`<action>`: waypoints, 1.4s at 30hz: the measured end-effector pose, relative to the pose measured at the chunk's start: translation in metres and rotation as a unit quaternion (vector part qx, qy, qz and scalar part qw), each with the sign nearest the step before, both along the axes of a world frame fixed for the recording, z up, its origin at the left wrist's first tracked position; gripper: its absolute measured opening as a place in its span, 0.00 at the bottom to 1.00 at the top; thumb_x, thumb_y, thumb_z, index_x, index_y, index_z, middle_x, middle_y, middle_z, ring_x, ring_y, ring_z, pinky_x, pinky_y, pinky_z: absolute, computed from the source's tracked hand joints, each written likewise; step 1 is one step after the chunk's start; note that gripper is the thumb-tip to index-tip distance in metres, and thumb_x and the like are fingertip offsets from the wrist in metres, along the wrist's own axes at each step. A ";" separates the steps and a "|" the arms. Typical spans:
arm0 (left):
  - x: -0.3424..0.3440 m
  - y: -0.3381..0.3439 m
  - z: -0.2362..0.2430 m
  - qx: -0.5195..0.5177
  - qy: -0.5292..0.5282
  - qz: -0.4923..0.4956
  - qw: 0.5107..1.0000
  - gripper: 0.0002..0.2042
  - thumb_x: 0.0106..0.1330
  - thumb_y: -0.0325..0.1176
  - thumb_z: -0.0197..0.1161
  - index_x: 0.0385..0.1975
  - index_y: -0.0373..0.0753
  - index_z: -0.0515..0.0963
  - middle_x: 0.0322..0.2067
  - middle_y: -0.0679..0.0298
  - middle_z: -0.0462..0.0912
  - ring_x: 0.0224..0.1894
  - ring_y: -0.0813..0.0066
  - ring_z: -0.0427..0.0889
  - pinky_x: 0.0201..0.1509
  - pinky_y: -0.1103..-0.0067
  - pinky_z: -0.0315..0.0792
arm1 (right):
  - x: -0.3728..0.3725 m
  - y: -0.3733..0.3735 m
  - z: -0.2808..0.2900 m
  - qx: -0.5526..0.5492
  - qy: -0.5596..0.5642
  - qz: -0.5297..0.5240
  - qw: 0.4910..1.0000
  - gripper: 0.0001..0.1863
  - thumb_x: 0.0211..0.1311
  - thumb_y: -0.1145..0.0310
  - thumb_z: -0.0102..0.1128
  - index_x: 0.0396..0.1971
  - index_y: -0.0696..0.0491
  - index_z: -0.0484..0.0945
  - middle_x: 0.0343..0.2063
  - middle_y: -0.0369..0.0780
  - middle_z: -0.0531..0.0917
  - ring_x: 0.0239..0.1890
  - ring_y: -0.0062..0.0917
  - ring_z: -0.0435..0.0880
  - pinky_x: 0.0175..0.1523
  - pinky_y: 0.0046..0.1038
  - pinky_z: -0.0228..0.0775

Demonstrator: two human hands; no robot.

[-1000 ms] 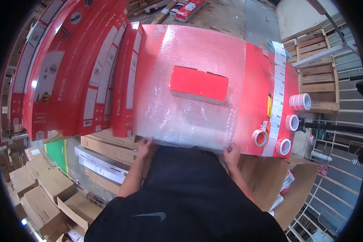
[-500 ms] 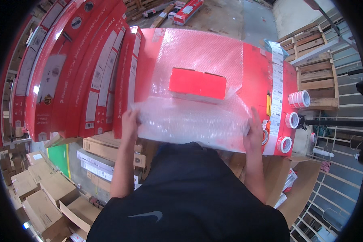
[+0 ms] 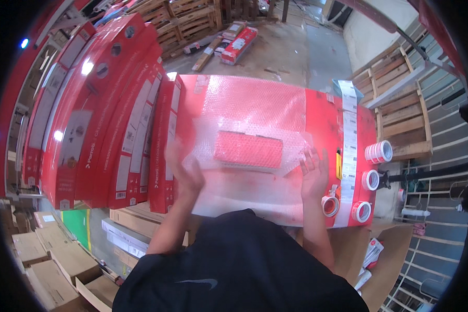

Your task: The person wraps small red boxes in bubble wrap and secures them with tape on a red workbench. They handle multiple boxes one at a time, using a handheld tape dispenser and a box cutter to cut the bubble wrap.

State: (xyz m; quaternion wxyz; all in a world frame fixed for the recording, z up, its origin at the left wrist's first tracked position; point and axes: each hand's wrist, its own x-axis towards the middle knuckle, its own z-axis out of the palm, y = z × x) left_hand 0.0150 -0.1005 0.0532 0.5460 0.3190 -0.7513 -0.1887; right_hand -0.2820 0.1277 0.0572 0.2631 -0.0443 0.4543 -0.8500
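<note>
A small red box (image 3: 248,147) lies on a large flat red carton (image 3: 325,119), under a folded-over sheet of translucent bubble wrap (image 3: 255,99). My left hand (image 3: 183,169), blurred, is raised at the wrap's left side, fingers apart with nothing in them. At the right edge of the folded flap, my right hand (image 3: 313,171) is open, fingers spread and empty. To its right are a yellow cutter (image 3: 338,165), a long strip of white labels (image 3: 349,135), a tape roll with an orange-red part (image 3: 330,206) and several other tape rolls (image 3: 370,180).
Tall red cartons (image 3: 114,119) stand at the left. Cardboard boxes (image 3: 47,275) sit lower left, an open carton (image 3: 385,255) lower right. Wooden pallets (image 3: 400,114) lean by a metal rack (image 3: 426,260). Long packages (image 3: 238,44) lie on the floor beyond.
The near end of the bubble wrap has been lifted and folded over the small box. Both hands rose with it, then let go and opened. The view has tilted slightly upward.
</note>
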 end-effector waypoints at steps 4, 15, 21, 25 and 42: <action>0.005 0.045 -0.033 -0.301 -0.362 -0.261 0.843 0.37 0.71 0.46 0.69 0.77 0.39 0.67 0.78 0.47 0.64 0.82 0.50 0.61 0.85 0.48 0.49 | 0.049 0.004 -0.008 0.231 0.572 0.086 0.783 0.38 0.71 0.60 0.67 0.76 0.53 0.65 0.71 0.51 0.74 0.70 0.46 0.76 0.74 0.48 0.67; -0.075 -0.055 0.005 -0.068 -0.594 -0.272 0.754 0.68 0.47 0.67 0.80 0.84 0.36 0.49 0.80 0.42 0.57 0.84 0.41 0.52 0.88 0.48 0.44 | 0.009 -0.080 -0.008 0.445 0.715 0.254 0.477 0.69 0.44 0.34 0.82 0.81 0.55 0.57 0.79 0.54 0.59 0.83 0.50 0.55 0.85 0.59 0.42; -0.090 -0.070 0.012 -0.015 -0.564 -0.320 0.761 0.64 0.46 0.68 0.80 0.78 0.32 0.59 0.72 0.42 0.68 0.74 0.46 0.69 0.80 0.53 0.60 | -0.014 -0.091 -0.007 0.453 0.644 0.371 0.492 0.72 0.38 0.28 0.82 0.80 0.55 0.59 0.79 0.52 0.62 0.80 0.48 0.61 0.82 0.54 0.52; -0.096 -0.093 0.007 0.030 -0.520 -0.369 0.769 0.48 0.59 0.67 0.74 0.64 0.26 0.74 0.57 0.41 0.83 0.58 0.52 0.84 0.66 0.59 0.74 | -0.040 -0.088 -0.041 0.413 0.562 0.366 0.617 0.53 0.58 0.31 0.72 0.72 0.57 0.71 0.64 0.51 0.78 0.63 0.42 0.80 0.69 0.45 0.71; -0.097 -0.198 -0.100 0.496 -0.342 -0.379 0.702 0.15 0.76 0.43 0.71 0.31 0.40 0.81 0.27 0.79 0.72 0.32 0.86 0.68 0.38 0.80 0.64 | -0.110 -0.103 -0.117 0.461 0.200 0.361 0.786 0.13 0.62 0.62 0.69 0.30 0.58 0.86 0.28 0.32 0.84 0.34 0.18 0.79 0.41 0.29 0.71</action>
